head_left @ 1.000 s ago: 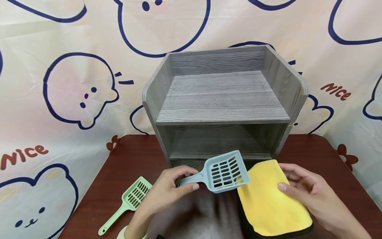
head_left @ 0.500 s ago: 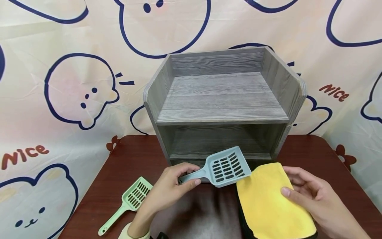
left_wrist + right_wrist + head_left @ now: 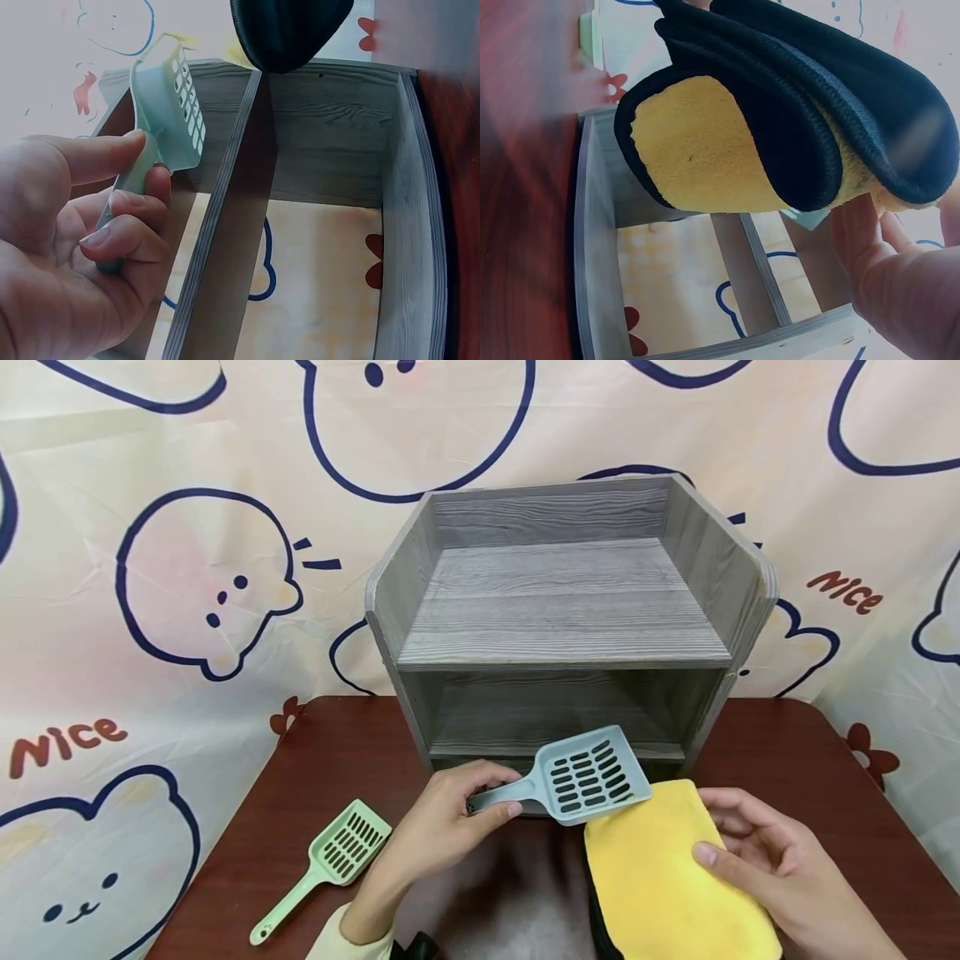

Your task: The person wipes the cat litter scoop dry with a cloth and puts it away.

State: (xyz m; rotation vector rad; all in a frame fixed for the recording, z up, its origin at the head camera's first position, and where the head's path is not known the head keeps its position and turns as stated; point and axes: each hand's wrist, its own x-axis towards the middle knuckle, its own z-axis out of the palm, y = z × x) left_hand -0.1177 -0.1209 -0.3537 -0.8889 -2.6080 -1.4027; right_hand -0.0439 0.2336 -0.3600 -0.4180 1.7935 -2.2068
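A blue-grey slotted litter scoop [image 3: 592,777] is held by its handle in my left hand [image 3: 450,818], pinched between thumb and fingers. Its pan tilts up in front of the shelf's lower compartment. My right hand [image 3: 772,860] grips a folded yellow cloth [image 3: 667,868] with a dark edge, thumb on top and fingers beneath. The scoop's front corner overlaps the cloth's upper edge in the head view. From the right wrist, the cloth [image 3: 697,142] shows several folded layers with a dark side. The left wrist view shows the scoop [image 3: 161,105] side-on, fingers curled round its handle.
A pale green slotted scoop [image 3: 348,843] lies on the dark red table [image 3: 247,852] left of my left forearm. A grey wood-grain two-tier shelf [image 3: 562,602] stands at the table's back. Behind it hangs a cartoon-printed curtain [image 3: 210,577].
My left hand with the blue-grey scoop has shifted right and slightly up. The cloth in my right hand has moved a little lower. The green scoop stays in place.
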